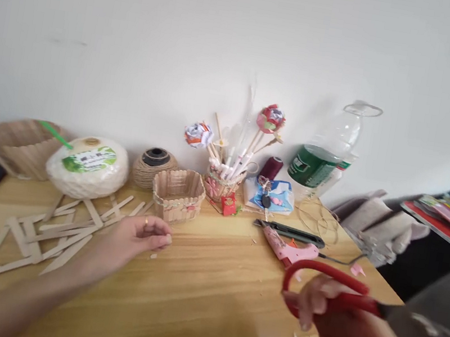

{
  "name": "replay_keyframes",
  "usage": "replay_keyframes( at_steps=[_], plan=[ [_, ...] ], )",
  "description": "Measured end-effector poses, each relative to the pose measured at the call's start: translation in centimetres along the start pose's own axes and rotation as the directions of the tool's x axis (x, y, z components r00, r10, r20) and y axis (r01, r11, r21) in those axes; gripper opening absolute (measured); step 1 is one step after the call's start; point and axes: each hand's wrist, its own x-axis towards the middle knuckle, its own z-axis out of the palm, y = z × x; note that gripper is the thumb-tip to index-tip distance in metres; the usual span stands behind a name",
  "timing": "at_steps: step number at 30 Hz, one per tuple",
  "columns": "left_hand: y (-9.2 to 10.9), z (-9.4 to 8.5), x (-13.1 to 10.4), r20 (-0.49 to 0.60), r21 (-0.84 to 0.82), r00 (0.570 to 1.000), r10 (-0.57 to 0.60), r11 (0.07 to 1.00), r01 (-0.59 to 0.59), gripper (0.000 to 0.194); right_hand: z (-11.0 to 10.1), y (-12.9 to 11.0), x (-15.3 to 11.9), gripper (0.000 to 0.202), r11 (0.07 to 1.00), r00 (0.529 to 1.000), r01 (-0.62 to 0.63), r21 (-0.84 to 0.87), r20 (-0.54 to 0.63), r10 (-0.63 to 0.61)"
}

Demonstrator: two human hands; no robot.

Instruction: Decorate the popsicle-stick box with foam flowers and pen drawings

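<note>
My right hand [326, 310] grips red-handled scissors [358, 300] at the lower right, their blades pointing off to the right, blurred. My left hand [137, 237] rests on the wooden table [204, 296] with fingers curled together; whether it pinches something small I cannot tell. It lies just in front of a small basket made of craft sticks [178, 194] and right of a scatter of flat wooden sticks [47, 237].
A pink glue gun [287, 249] and a black utility knife [289, 233] lie between my hands. Behind stand a white twine ball [87, 166], a jute-wrapped pot [153, 166], a stick holder with paper flowers [223, 182], a plastic bottle [327, 156] and a larger stick basket [19, 144].
</note>
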Motion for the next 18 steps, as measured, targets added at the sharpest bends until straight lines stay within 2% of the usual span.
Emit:
replay_keyframes(
  at_steps=[2, 4, 6, 9, 11, 13, 18],
  plan=[
    [0.5, 0.5, -0.2, -0.023, -0.106, 1.000, -0.016, 0.994, 0.013, 0.022, 2.9, 0.6, 1.1, 0.044, 0.999, 0.981, -0.039, -0.012, 0.189, 0.040],
    [0.7, 0.7, -0.3, -0.034, -0.222, 0.999, -0.035, 0.975, 0.026, 0.024, 5.7, 0.9, 1.8, 0.046, 0.999, 0.947, -0.013, -0.047, 0.319, 0.027],
    [0.7, 0.6, -0.5, -0.072, -0.300, 0.997, -0.040, 0.954, 0.017, 0.027, 8.3, 0.9, 2.3, 0.050, 0.995, 0.892, 0.030, -0.096, 0.452, 0.017],
    [0.6, 0.0, -0.7, -0.128, -0.345, 0.991, -0.050, 0.939, 0.002, 0.029, 11.3, 0.9, 3.5, 0.050, 0.989, 0.782, 0.023, -0.148, 0.619, 0.074],
    [0.4, -0.5, -1.0, -0.171, -0.356, 0.984, -0.057, 0.934, -0.008, 0.026, 12.6, 1.0, 4.5, 0.051, 0.984, 0.732, 0.026, -0.178, 0.674, 0.103],
    [0.4, -0.9, -1.2, -0.213, -0.371, 0.975, -0.055, 0.928, -0.028, 0.023, 13.4, 1.4, 5.2, 0.052, 0.977, 0.703, 0.045, -0.206, 0.702, 0.116],
    [0.9, -1.2, -1.7, -0.287, -0.432, 0.956, -0.062, 0.899, -0.071, 0.019, 13.6, 2.8, 5.5, 0.061, 0.967, 0.705, 0.014, -0.254, 0.688, 0.170]
  ],
)
